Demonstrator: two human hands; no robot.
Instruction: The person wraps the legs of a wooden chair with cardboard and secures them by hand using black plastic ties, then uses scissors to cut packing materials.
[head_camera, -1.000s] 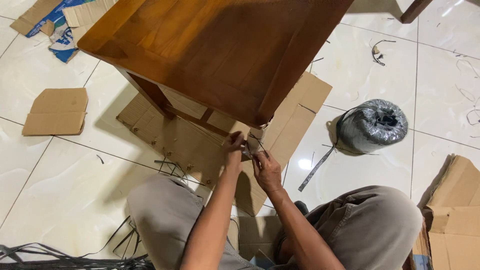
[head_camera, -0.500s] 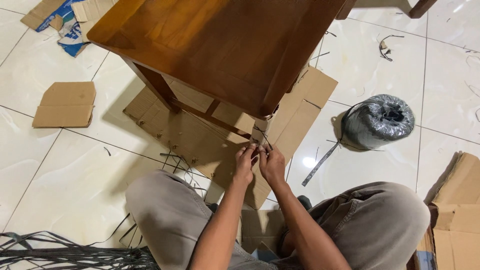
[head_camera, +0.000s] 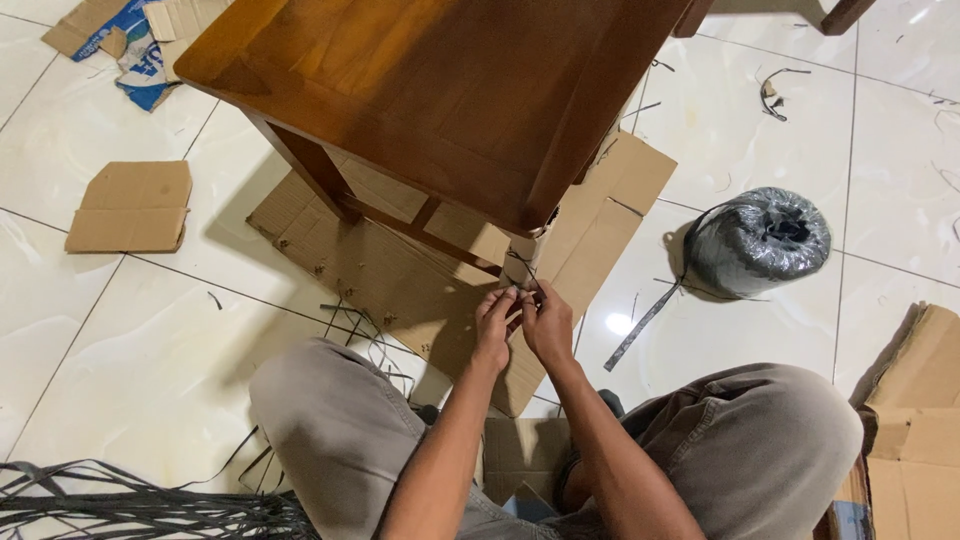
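Observation:
A brown wooden table (head_camera: 440, 90) stands on flattened cardboard (head_camera: 400, 280). Its near leg (head_camera: 525, 250) is wrapped in cardboard. My left hand (head_camera: 493, 325) and my right hand (head_camera: 548, 322) meet at that leg's lower part, fingers pinched on a thin dark plastic strap (head_camera: 522, 275) that runs around the wrapped leg. The two hands touch each other. My knees in grey trousers frame the arms.
A grey roll of strapping (head_camera: 757, 243) lies on the white tile floor at the right, a loose strap end (head_camera: 640, 328) trailing from it. Cardboard pieces lie at left (head_camera: 130, 207) and bottom right (head_camera: 910, 430). Cut straps pile up at bottom left (head_camera: 130, 505).
My hands came together at the leg and shifted slightly down and right. Over the last half second they hardly moved. The view moved a little.

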